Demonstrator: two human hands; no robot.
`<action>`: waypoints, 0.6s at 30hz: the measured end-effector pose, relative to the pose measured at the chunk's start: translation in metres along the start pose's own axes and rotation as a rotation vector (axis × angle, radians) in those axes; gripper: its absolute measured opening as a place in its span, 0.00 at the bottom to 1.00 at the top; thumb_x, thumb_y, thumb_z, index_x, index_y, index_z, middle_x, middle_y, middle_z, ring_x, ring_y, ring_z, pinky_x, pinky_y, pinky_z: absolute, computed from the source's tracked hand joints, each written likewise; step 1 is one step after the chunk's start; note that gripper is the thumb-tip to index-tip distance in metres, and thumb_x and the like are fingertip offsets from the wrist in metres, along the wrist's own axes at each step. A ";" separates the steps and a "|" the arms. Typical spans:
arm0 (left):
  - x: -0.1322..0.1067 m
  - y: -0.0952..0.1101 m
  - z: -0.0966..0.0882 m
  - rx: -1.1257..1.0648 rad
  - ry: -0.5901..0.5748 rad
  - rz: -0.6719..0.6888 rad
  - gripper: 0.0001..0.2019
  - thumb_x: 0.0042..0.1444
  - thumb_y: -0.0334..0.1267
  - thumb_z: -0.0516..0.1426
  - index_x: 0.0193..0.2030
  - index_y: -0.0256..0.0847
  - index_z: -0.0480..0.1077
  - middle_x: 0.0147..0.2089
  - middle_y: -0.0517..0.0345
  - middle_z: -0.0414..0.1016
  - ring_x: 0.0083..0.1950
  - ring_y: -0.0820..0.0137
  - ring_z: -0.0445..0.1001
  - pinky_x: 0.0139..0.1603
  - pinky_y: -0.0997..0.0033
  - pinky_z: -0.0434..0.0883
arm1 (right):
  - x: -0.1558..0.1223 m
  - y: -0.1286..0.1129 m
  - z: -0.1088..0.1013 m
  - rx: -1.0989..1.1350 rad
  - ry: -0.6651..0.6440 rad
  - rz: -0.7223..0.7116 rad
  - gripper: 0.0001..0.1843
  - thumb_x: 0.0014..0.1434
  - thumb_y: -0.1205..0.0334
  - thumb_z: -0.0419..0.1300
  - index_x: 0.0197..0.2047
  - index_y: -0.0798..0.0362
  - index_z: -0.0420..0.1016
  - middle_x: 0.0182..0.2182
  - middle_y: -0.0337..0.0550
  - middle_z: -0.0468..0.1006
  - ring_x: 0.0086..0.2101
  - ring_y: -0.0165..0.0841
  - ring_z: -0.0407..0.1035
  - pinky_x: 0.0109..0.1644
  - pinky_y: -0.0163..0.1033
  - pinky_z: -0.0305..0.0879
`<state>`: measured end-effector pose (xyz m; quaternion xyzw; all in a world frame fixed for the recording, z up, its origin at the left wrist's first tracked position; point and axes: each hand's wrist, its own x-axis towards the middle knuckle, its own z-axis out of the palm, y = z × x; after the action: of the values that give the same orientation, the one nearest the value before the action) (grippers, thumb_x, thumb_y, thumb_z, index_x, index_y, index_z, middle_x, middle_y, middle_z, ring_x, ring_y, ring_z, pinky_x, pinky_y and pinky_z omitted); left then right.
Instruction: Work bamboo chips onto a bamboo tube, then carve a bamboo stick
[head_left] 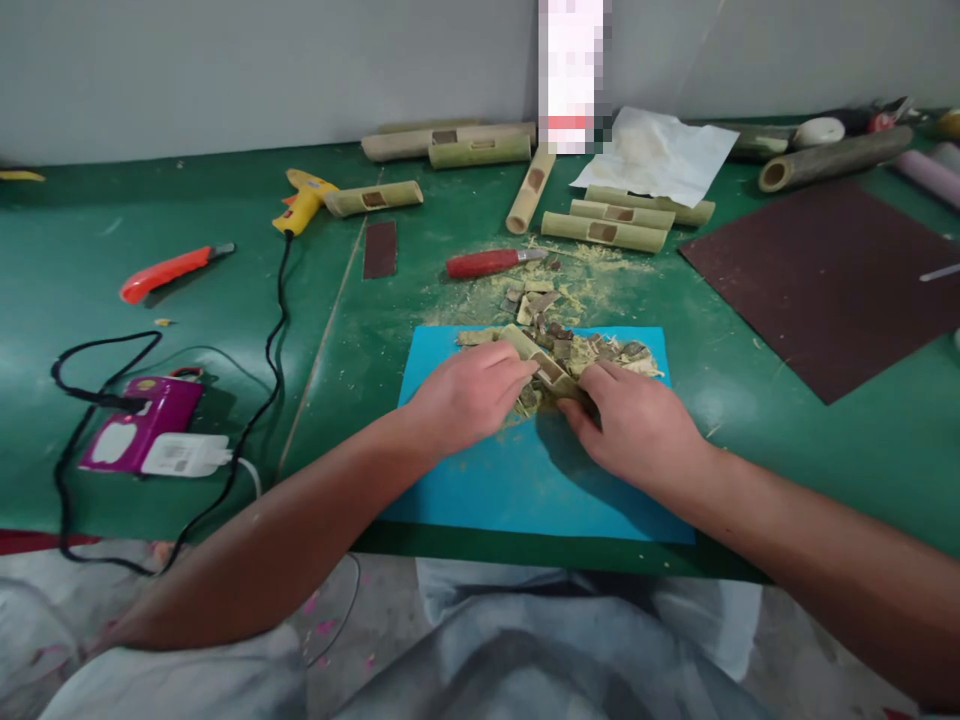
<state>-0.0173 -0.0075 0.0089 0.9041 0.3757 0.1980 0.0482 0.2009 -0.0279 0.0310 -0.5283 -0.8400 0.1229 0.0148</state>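
Observation:
A short bamboo tube (520, 341) with a rectangular opening cut in its side lies slantwise over a heap of bamboo chips (592, 348). My right hand (637, 415) is closed round its lower right end, thumb on the near side. At the edge of the opening are the pinched fingertips of my left hand (480, 390); what they hold, if anything, is hidden. Under the heap lies a blue sheet (480, 490). Just beyond it, a red-handled knife (487, 263) rests among more chips and pale dust.
Several notched bamboo tubes (604, 231) lie toward the back. To the left are a yellow glue gun (304, 205), an orange utility knife (169, 272) and a purple power strip (150, 415) with a trailing black cord. Dark brown sandpaper (832, 290) lies at right, a small strip (380, 250) left of centre.

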 end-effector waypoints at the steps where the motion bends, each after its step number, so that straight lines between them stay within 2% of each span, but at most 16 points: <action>1: 0.000 0.000 0.000 -0.009 0.011 0.002 0.16 0.74 0.37 0.47 0.49 0.35 0.76 0.38 0.52 0.77 0.40 0.68 0.76 0.39 0.69 0.72 | 0.000 0.000 0.000 -0.003 -0.004 0.002 0.13 0.68 0.56 0.53 0.39 0.55 0.74 0.35 0.50 0.78 0.34 0.38 0.71 0.32 0.40 0.50; 7: 0.004 0.000 0.001 -0.006 0.001 0.004 0.17 0.74 0.37 0.47 0.43 0.36 0.77 0.36 0.52 0.77 0.37 0.68 0.75 0.35 0.69 0.70 | 0.001 0.000 0.000 -0.023 0.001 0.017 0.13 0.68 0.56 0.53 0.39 0.55 0.74 0.36 0.50 0.78 0.35 0.38 0.71 0.31 0.40 0.48; 13: 0.002 0.000 0.002 -0.027 0.034 0.003 0.16 0.74 0.37 0.47 0.48 0.36 0.76 0.38 0.51 0.78 0.39 0.68 0.76 0.38 0.69 0.71 | 0.001 0.001 0.001 -0.010 0.016 -0.011 0.13 0.67 0.56 0.53 0.39 0.55 0.74 0.35 0.50 0.78 0.34 0.38 0.71 0.31 0.40 0.49; 18: 0.006 -0.001 0.002 -0.028 0.016 0.022 0.18 0.74 0.37 0.47 0.43 0.37 0.77 0.36 0.52 0.77 0.38 0.68 0.75 0.36 0.69 0.70 | 0.000 -0.001 -0.001 -0.022 0.013 0.016 0.13 0.67 0.56 0.53 0.40 0.55 0.74 0.36 0.50 0.78 0.34 0.38 0.71 0.31 0.40 0.47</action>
<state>-0.0135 -0.0024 0.0082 0.9058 0.3632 0.2111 0.0555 0.2001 -0.0283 0.0317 -0.5361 -0.8368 0.1101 0.0135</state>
